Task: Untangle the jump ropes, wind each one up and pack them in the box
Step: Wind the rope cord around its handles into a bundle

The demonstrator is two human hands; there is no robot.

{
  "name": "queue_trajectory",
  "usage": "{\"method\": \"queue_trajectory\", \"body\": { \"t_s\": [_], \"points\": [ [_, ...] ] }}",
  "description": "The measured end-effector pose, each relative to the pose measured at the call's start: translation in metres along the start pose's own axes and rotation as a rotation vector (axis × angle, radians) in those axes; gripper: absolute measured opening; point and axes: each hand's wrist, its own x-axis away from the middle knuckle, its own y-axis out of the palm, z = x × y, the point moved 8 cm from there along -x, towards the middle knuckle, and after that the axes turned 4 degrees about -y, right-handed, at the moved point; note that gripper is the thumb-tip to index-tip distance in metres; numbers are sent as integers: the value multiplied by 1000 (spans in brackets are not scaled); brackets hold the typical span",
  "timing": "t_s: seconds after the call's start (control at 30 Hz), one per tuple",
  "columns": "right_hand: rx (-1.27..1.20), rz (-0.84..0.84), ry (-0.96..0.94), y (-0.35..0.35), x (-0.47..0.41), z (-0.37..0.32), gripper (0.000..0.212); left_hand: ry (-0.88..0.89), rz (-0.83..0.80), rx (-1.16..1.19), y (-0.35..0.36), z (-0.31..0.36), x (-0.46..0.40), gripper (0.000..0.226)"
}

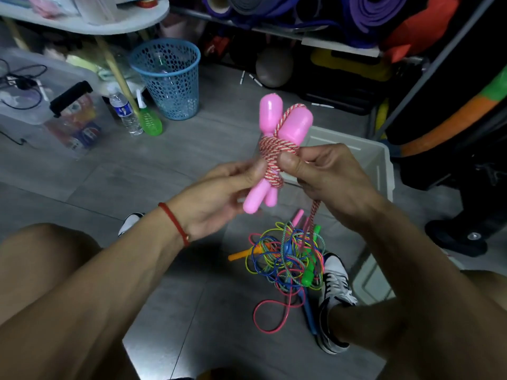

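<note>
Hands winding a pink jump rope above the floor.

Left hand (219, 193) pinches the pink handles (277, 133) low down, fingers curled round them; right hand (323, 171) grips the red-and-white cord (274, 149) wrapped round their middle, thumb pressed on the coils. Loose cord hangs from the right hand toward the tangle (288, 259) of coloured ropes on the floor, beside a shoe (334, 286). White box (381, 160) sits behind the right hand. Blue basket (170, 78) stands well apart.
</note>
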Motion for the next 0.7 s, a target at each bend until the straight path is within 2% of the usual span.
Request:
{"method": "queue_trajectory", "body": {
  "t_s": [0.07, 0.13, 0.27, 0.4, 0.5, 0.6, 0.7],
  "points": [
    [-59, -71, 19, 5, 2, 4, 29, -59, -111, 106, 12, -6, 2, 45],
    [-25, -82, -4, 5, 1, 6, 34, -11, -139, 120, 15, -4, 2, 41],
    [146, 27, -56, -1, -6, 14, 33, 21, -7, 55, 4, -3, -3, 24],
    [361, 183, -39, -6, -6, 23, 30, 33, 113, 6, -7, -9, -9, 28],
    [564, 208, 14, 0, -3, 23, 35, 88, 239, -118, -16, -7, -10, 24],
    [598, 210, 93, 3, -1, 25, 35, 138, 348, -224, -26, -6, -11, 13],
    [553, 215, 171, 5, 1, 31, 27, 154, 438, -342, -33, -7, -12, 25]
  ]
}}
